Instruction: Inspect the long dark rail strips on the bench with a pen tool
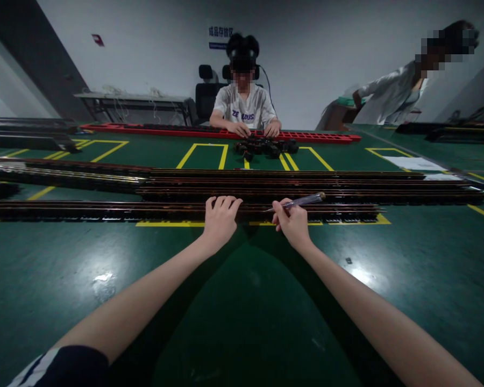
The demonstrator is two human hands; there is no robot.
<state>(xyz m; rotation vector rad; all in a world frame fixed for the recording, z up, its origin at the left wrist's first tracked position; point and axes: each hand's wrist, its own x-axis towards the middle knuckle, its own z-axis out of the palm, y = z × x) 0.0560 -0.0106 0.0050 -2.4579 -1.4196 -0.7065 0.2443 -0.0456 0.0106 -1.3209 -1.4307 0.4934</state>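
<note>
The right hand (293,221) is gripping a screwdriver (306,200), its thin tip pointing left over the near dark strips (84,209), which are lying across the green table (246,301); the left hand (221,221) is resting bent fingers there, whether pinching I cannot tell. Under a light hold, the strips could be shifting and the tip skidding toward those fingers

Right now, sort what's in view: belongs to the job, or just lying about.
Likely in the job:
screwdriver-like tool, in the right hand
front dark strips, at the left hand

Apparently lying about:
dark strips behind, untouched
white paper, right
small dark scrap
</note>
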